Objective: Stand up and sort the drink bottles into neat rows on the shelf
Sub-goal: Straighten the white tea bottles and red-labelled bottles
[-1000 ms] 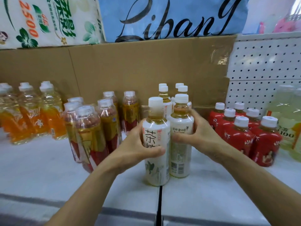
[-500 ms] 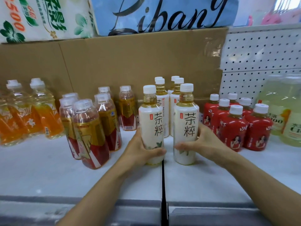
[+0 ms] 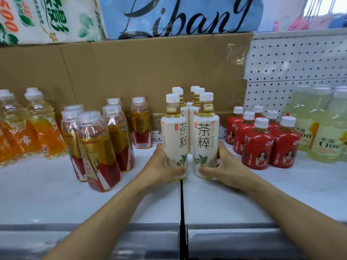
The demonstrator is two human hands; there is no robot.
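My left hand (image 3: 161, 168) and right hand (image 3: 224, 170) each wrap fingers low round a full, heavy, slick-labelled white tea bottle (image 3: 175, 136), upright just left of the red bottles (image 3: 262, 139)

Two white tea bottles (image 3: 175, 136) (image 3: 205, 136) upright side by side, front of shelf (image 3: 93, 199)
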